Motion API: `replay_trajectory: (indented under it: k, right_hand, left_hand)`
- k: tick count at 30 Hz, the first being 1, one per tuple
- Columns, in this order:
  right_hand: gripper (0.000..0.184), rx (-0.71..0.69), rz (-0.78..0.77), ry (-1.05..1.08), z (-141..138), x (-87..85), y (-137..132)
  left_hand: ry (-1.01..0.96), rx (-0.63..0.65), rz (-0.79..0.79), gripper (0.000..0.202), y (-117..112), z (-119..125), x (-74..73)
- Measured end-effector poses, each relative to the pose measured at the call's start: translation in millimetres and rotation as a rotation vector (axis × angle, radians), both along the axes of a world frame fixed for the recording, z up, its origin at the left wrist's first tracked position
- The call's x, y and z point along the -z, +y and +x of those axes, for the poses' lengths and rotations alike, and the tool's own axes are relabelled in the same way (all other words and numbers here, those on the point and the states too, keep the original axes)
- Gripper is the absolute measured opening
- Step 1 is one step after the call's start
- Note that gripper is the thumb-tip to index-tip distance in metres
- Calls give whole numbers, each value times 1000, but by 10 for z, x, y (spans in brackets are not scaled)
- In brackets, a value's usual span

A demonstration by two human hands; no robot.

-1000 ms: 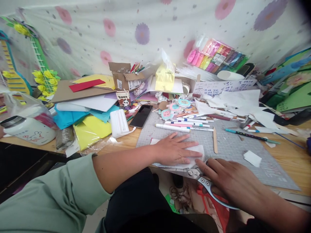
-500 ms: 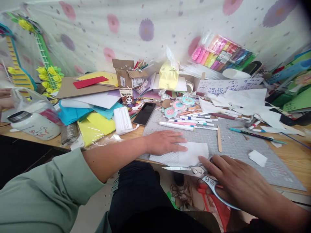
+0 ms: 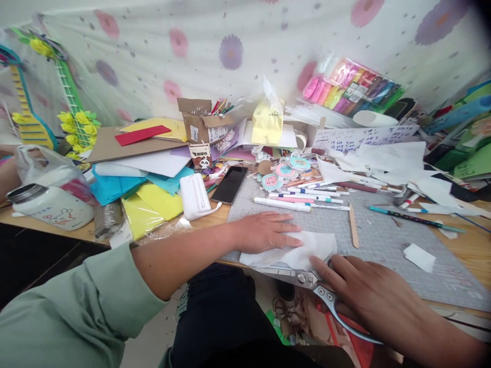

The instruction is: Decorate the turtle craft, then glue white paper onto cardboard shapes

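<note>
My left hand [image 3: 264, 232] lies flat, fingers stretched out, on a white textured sheet [image 3: 307, 250] at the near edge of a grey cutting mat [image 3: 383, 240]. My right hand [image 3: 368, 294] is wrapped round the handles of metal scissors [image 3: 310, 283], its forefinger along the pivot. The blades point left, under the sheet's near edge, which bulges up slightly there.
Several marker pens [image 3: 295, 199] and a wooden stick [image 3: 353, 232] lie on the mat behind the sheet. A phone [image 3: 230, 185], white case [image 3: 195, 194], coloured paper [image 3: 146, 204], cardboard box [image 3: 201, 125] and white jar [image 3: 49, 207] crowd the left. Paper scraps [image 3: 383, 158] sit right.
My left hand slid back from the sheet's right part toward its left. The scissors' blades moved in under the sheet's near edge, which now lifts and curls.
</note>
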State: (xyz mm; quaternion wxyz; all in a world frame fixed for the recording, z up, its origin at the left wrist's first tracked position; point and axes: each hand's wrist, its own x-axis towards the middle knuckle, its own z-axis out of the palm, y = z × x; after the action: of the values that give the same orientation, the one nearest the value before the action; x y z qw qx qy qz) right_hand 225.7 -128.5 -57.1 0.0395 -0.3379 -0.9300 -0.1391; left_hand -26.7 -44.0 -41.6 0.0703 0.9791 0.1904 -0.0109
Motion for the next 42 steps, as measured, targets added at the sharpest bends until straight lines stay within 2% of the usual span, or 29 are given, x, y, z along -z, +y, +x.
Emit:
replay_trajectory:
  k: [8,19,26,30,33,36,38,40,42]
  right_hand:
    - [63,27,-80,33,-54,18,5]
    - [62,32,-106,31,-207,-3,38]
    - [62,0,-78,33,-192,13,75]
    - [58,-81,-49,20,-211,-31,53]
    - [53,-261,-57,33,-210,-117,-19]
    - [46,-433,-25,52,-69,-198,-85]
    - [43,-433,20,65,150,-228,-79]
    - [42,-308,79,100,463,-244,-21]
    - [42,-69,149,154,827,-257,78]
  left_hand:
    - [20,-12,1,41,-22,12,-25]
    - [23,7,33,42,-19,9,-16]
    - [18,1,33,42,-18,4,-29]
    - [28,8,29,42,-18,5,-16]
    - [9,16,33,41,-10,7,12]
    - [-29,12,77,39,13,-10,20]
    - [-75,-12,134,37,13,-34,-16]
    - [-142,-84,207,36,-40,-53,-81]
    - [-225,-235,288,36,-178,-43,-142]
